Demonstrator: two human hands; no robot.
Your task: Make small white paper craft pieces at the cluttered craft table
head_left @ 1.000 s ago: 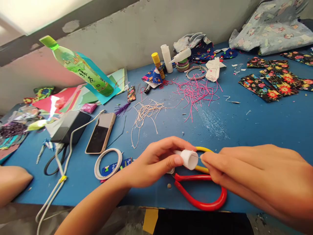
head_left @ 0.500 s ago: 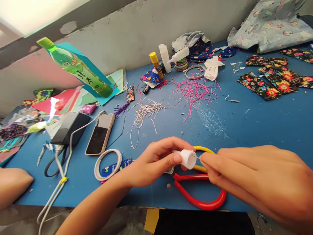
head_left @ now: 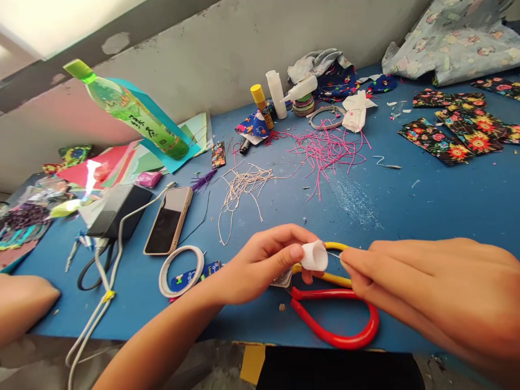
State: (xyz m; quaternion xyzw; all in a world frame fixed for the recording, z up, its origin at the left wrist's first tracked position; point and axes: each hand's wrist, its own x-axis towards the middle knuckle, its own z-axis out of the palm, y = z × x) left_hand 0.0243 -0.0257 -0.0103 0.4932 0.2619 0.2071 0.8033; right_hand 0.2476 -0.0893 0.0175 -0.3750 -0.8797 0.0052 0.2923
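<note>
- Left hand (head_left: 264, 265), lower centre of the frame: thumb and fingertips pinch a small white roll (head_left: 314, 256), open end facing right, held just above the blue surface (head_left: 447, 206).
- Right hand (head_left: 426, 292), lower right: fingertips pressed together on a thin pale thread (head_left: 333, 254) that runs into the mouth of the roll (too fine to tell how far in).
- Directly beneath both hands: scissors with red handle loops (head_left: 337, 319) flat on the surface; a yellow loop (head_left: 339, 248) shows just behind the roll.
- Left of the left hand: a white tape ring (head_left: 181, 271) over a small blue card, then a phone (head_left: 168, 219) face up, with a white cable (head_left: 101, 292) running past a black box (head_left: 116, 208).
- Centre: loose pale cords (head_left: 244, 187); right of them, a scatter of pink cords (head_left: 325, 151).
- Upper left: a green bottle (head_left: 130, 114) tilted against the wall over coloured paper.
- Upper centre: a yellow-capped glue stick (head_left: 262, 105) and white glue bottles (head_left: 288, 92), near crumpled fabric.
- Upper right: black floral fabric strips (head_left: 436, 142) lying flat.
- Far lower left edge: part of a bare limb (head_left: 24, 303), whose I cannot tell.
</note>
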